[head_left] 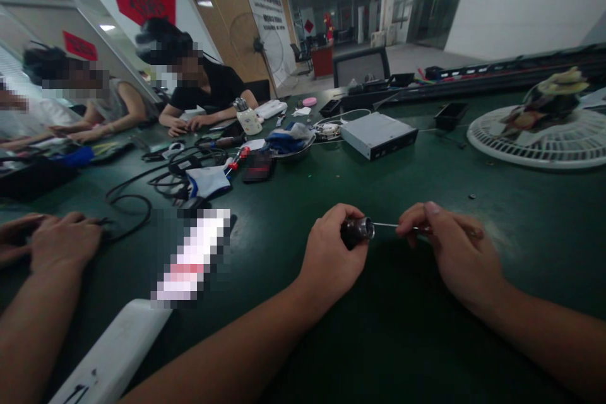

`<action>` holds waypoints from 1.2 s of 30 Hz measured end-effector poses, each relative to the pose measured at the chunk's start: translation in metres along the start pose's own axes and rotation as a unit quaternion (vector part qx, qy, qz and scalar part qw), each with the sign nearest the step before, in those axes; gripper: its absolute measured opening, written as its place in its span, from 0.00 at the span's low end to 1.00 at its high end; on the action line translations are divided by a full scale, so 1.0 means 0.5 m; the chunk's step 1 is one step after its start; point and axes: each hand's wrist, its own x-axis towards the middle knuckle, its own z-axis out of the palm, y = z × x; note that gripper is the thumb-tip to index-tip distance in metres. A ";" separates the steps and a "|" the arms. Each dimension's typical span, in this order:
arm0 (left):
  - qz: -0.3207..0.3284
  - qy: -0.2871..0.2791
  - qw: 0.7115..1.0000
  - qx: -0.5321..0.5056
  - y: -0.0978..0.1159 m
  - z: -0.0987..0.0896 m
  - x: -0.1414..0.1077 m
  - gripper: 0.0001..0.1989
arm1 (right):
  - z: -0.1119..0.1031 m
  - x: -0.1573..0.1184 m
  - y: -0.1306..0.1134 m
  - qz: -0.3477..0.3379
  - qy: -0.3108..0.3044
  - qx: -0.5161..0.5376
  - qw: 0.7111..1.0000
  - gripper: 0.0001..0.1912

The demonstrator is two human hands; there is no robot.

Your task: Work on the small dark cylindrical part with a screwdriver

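My left hand (331,255) is wrapped round a dark, short cylinder (356,232) with a shiny metal ring at its open end, which faces right. My fingers and palm cover the rest of it. In my right hand (466,262) is a slim screwdriver (386,225), its thin metal shaft pointing left. The tip lies close beside the cylinder's ringed end; whether it touches cannot be made out. Most of the handle is hidden by my fingers. Both hands are just above the green table (402,341).
A lit phone (194,259) and a white casing (113,350) lie left of my forearm, near a co-worker's hands (66,243). Behind are black cables (142,202), a silver disc drive (379,134) and a white fan grille (544,145). Other people sit at far left.
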 end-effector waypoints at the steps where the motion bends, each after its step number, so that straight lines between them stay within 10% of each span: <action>1: -0.001 0.002 1.000 0.002 0.000 -0.001 -0.001 0.11 | 0.001 0.000 0.000 0.006 0.000 0.000 1.000 0.29; 36: 0.032 -0.002 0.999 0.032 -0.012 -0.014 -0.010 0.14 | 0.023 -0.002 -0.004 0.025 -0.003 -0.047 0.999 0.28</action>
